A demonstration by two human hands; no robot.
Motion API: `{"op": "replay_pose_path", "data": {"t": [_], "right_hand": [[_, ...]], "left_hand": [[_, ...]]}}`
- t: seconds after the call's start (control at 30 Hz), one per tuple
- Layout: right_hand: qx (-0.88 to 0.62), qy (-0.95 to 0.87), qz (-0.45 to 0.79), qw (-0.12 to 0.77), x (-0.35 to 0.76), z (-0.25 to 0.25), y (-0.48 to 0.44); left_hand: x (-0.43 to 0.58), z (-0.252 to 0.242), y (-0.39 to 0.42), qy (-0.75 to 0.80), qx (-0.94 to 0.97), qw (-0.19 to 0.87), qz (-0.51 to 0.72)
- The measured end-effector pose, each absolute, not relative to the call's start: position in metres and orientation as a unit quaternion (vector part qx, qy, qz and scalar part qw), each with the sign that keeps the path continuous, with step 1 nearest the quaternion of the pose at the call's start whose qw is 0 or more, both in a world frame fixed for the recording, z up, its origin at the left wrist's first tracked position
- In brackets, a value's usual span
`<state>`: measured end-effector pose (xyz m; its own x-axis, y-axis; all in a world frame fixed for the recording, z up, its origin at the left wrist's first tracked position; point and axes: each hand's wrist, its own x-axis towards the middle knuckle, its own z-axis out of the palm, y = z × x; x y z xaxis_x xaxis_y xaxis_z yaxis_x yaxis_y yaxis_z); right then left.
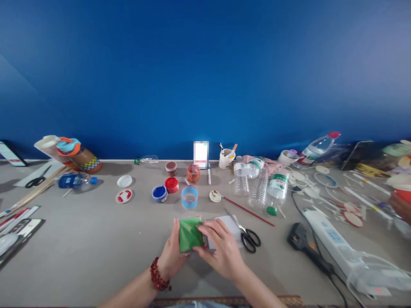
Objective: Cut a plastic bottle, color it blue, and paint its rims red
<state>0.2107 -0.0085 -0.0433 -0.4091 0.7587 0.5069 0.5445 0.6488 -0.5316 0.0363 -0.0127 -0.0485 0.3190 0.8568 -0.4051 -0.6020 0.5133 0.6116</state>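
Observation:
A small green square sheet (pixel 190 235), slightly shiny and perhaps folded paper, is held between both hands above the table. My left hand (pixel 171 252) grips its left edge, fingers hidden beneath, a red bead bracelet on the wrist. My right hand (pixel 221 250) pinches its right edge with thumb and fingers. Under the right hand lies a white sheet of paper (pixel 229 223), partly covered. Black-handled scissors (pixel 248 237) rest on that paper's right side. Just beyond the green square stands a clear cup with a blue band (pixel 190 197).
Paint jars (pixel 159 193), lids (pixel 123 196) and a red stick (pixel 247 210) lie farther back. Plastic bottles (pixel 278 188) stand and lie to the right, near a glue gun (pixel 305 244) and a power strip (pixel 330 235). Another person's hand (pixel 400 206) shows at far right.

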Motion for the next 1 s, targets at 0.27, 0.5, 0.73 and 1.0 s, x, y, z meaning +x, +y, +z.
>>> {"op": "replay_pose_path", "data": {"t": [0.27, 0.5, 0.73, 1.0], "right_hand": [[-0.345, -0.858, 0.119, 0.361, 0.212, -0.055, -0.014], [-0.322, -0.829, 0.151, 0.432, 0.212, -0.051, -0.016], [-0.368, -0.798, 0.172, 0.446, 0.214, -0.063, -0.024], [-0.408, -0.712, 0.350, 0.452, 0.219, -0.071, -0.032]], "left_hand": [[0.039, -0.049, -0.018, 0.368, 0.089, 0.797, 0.470], [0.038, -0.053, -0.020, 0.376, 0.123, 0.794, 0.462], [0.034, -0.049, -0.019, 0.365, 0.142, 0.784, 0.482], [0.016, -0.062, -0.018, 0.406, 0.192, 0.778, 0.439]]}}
